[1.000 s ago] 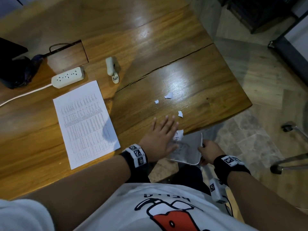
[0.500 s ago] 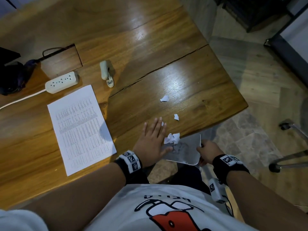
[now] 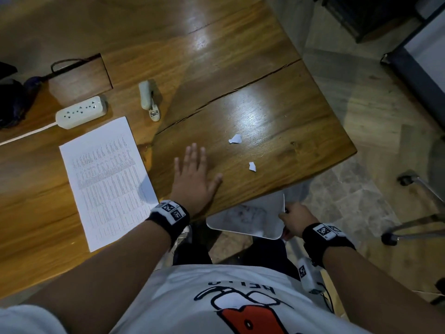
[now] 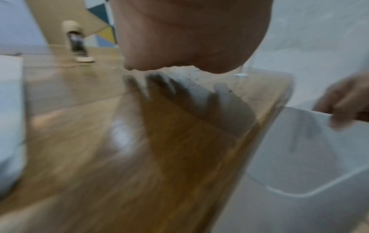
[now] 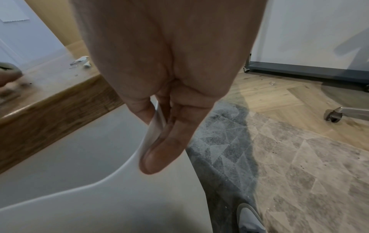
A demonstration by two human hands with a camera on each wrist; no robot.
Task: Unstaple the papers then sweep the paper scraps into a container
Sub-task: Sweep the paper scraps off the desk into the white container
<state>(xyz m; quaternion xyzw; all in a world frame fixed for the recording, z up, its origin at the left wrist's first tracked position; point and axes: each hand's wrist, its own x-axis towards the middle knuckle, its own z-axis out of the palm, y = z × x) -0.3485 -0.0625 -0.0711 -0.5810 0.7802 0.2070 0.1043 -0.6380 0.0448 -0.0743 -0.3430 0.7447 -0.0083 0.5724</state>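
Note:
My left hand [image 3: 195, 174] lies flat on the wooden table [image 3: 240, 68], fingers straight and spread, a hand's width left of the scraps. Two white paper scraps [image 3: 235, 139] [image 3: 252, 166] rest on the table to its right; both also show in the right wrist view [image 5: 81, 60]. My right hand [image 3: 292, 219] pinches the right rim of a white container [image 3: 243, 219] held just below the table's near edge, thumb and fingers on either side of the rim [image 5: 154, 126]. A small scrap [image 3: 258, 233] lies inside it. The printed papers [image 3: 108, 179] lie flat at the left.
A beige staple remover [image 3: 149, 101] and a white power strip [image 3: 80, 112] sit beyond the papers. A dark object [image 3: 12, 102] is at the far left. A crack [image 3: 228, 92] runs across the tabletop. Chair legs with casters [image 3: 409, 227] stand on the floor at right.
My left hand pushed a cluster of scraps off the table edge into the container, then moved back up and left onto the table. The right hand stays on the container.

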